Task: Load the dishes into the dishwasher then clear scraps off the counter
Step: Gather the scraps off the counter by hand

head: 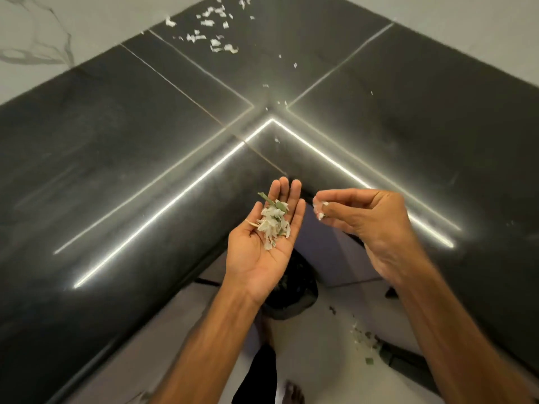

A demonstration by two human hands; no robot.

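My left hand [262, 243] is held palm up over the inner corner of the dark counter [131, 158], fingers straight, carrying a small heap of white and green scraps [272, 221]. Just to its right, my right hand [364, 217] has curled fingers and pinches a few white scraps [319, 209] at its fingertips. More white scraps [210, 30] lie scattered at the counter's far corner, and a few tiny bits [277, 103] sit near the middle seam. No dishes or dishwasher are in view.
A white marbled wall [43, 33] backs the L-shaped counter on both sides. Below my hands a dark bin with a black liner [291, 295] stands on the pale floor. Some scraps [364, 342] lie on the floor to the right, and a bare foot [293, 393] shows.
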